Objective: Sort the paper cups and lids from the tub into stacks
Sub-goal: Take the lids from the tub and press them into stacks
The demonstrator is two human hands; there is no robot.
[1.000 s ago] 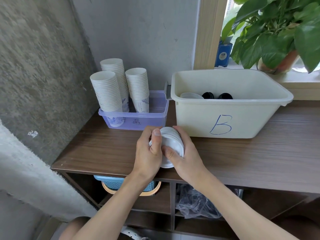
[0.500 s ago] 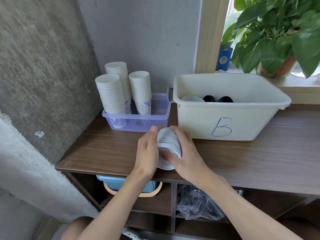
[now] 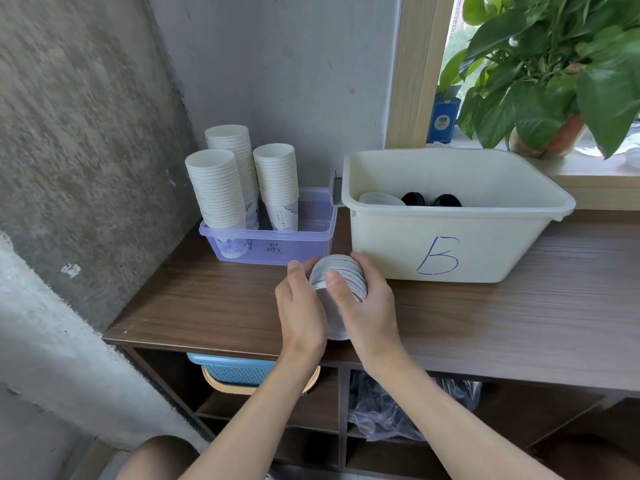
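Both hands clasp nested stack of white cups, tilted, rims away: left hand curled on near side, right hand wrapped over far side. Stack above brown wood tabletop, just before cream tub marked B. Lids inside tub. Cup stacks in purple tray. Concrete walls, window plant. Versus half-second earlier: grip unchanged, stack nearer tub.

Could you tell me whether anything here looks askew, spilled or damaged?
Nothing is spilled or damaged. The cup stack held in both hands lies tilted, its rims towards the tub, and the front-left stack in the purple tray leans slightly outward.
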